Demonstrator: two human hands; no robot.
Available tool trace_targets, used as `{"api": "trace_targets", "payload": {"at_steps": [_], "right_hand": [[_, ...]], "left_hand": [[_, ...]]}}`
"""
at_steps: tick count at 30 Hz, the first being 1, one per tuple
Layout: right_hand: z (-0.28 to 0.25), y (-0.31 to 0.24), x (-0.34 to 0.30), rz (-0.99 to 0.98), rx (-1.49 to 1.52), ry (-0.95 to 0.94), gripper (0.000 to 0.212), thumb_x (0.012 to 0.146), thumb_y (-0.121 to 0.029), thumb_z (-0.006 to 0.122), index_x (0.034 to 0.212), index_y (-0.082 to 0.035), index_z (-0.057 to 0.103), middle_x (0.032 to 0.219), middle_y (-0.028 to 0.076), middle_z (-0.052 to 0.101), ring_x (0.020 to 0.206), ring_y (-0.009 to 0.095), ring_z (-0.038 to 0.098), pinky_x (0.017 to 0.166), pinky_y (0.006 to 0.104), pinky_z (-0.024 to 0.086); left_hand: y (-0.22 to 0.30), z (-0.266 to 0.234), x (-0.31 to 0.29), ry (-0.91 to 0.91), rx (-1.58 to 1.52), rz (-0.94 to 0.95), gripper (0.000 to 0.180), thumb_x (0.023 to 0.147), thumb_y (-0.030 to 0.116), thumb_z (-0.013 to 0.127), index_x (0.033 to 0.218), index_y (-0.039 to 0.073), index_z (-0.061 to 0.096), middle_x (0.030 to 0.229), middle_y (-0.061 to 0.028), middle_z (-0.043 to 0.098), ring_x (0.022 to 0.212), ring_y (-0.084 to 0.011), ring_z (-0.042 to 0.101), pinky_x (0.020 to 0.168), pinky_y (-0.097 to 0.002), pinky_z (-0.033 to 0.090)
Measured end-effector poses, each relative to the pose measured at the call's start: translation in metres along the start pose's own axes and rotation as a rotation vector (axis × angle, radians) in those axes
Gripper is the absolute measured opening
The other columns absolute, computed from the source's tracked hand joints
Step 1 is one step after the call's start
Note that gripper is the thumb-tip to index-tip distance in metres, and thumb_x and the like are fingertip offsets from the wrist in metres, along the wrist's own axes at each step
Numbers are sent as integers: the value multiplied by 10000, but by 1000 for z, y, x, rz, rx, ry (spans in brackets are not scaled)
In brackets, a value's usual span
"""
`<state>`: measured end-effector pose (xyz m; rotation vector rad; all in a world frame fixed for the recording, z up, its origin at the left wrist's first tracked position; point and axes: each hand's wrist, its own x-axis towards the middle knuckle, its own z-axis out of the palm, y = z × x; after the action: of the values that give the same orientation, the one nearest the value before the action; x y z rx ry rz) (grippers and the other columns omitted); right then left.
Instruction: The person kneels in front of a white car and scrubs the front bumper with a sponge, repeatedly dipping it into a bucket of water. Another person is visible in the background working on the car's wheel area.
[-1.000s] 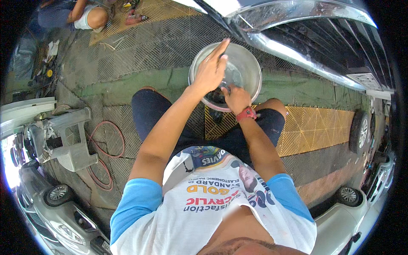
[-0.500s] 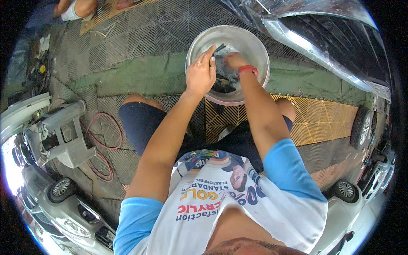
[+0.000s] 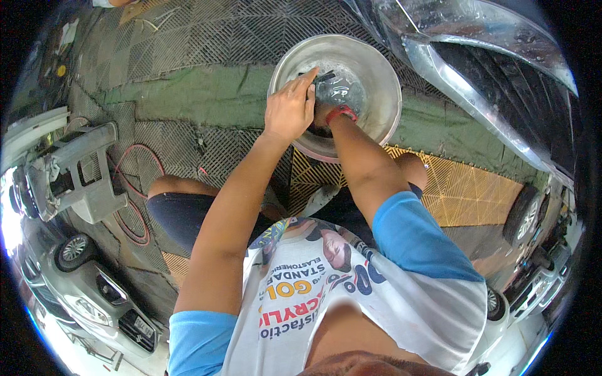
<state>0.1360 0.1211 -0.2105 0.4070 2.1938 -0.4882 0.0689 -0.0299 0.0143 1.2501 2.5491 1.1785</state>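
A round metal basin (image 3: 384,69) with soapy water (image 3: 342,91) stands on the floor before me. My left hand (image 3: 290,108) is at its left side, closed on a black piece (image 3: 325,77) whose narrow end sticks out past the fingers. Most of that piece is hidden, so its kind does not show. Down inside the basin, beside the left hand, is my right hand (image 3: 321,116). Its fingers are out of sight in the dark water near the black piece. A red band (image 3: 342,114) circles the right wrist.
Dark floor tiles (image 3: 207,37) and a green cloth strip (image 3: 188,94) run under the basin. A dark car panel (image 3: 464,94) leans in at the upper right. To the left lie a grey bumper-like part (image 3: 94,182) and a red hose (image 3: 139,147); a loose wheel (image 3: 525,216) stands at right.
My right hand has moved down and left, deeper into the basin toward my left hand. The left hand stays at the basin's left side, holding the black piece. The view has shifted slightly.
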Motion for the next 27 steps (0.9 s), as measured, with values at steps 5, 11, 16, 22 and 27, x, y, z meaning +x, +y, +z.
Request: {"api": "trace_targets", "payload": {"at_steps": [5, 11, 16, 22, 27], "right_hand": [[-59, 29, -20, 0, 158, 97, 390, 1009, -297, 589, 1317, -125, 755, 1362, 190, 730, 1263, 387, 687, 1094, 499, 511], [-113, 14, -78, 147, 285, 483, 389, 967, -250, 620, 1305, -108, 750, 1334, 217, 729, 1286, 347, 681, 1068, 479, 536], [-52, 3, -23, 70, -54, 115, 407, 951, -253, 621, 1295, -65, 730, 1273, 240, 744, 1236, 366, 702, 1045, 483, 544], [-23, -2, -32, -30, -151, 28, 378, 929, -254, 619, 1198, -25, 752, 1236, 242, 754, 1162, 377, 717, 998, 495, 548], [-76, 7, -103, -114, -95, 101, 369, 911, -255, 617, 1118, 9, 770, 1206, 244, 761, 1099, 386, 730, 958, 505, 551]], "left_hand": [[1, 4, 4, -37, 28, 8, 377, 1073, 152, 570, 1446, 153, 626, 1238, -157, 758, 1057, -383, 745, 877, -493, 599], [-2, -2, 0, -76, 82, -24, 378, 1058, 160, 566, 1431, 134, 620, 1213, -135, 763, 1049, -344, 746, 884, -480, 605], [-1, -3, 3, -64, 87, 6, 385, 1057, 166, 568, 1439, 144, 610, 1180, -124, 765, 1042, -342, 744, 866, -484, 602], [-4, -1, 1, -87, 104, -19, 414, 1043, 167, 597, 1457, 157, 586, 1183, -127, 761, 1045, -343, 742, 858, -488, 602], [-3, 0, 2, -115, 121, -47, 506, 1028, 155, 617, 1523, 162, 511, 1226, -125, 746, 1052, -350, 738, 860, -486, 606]]}}
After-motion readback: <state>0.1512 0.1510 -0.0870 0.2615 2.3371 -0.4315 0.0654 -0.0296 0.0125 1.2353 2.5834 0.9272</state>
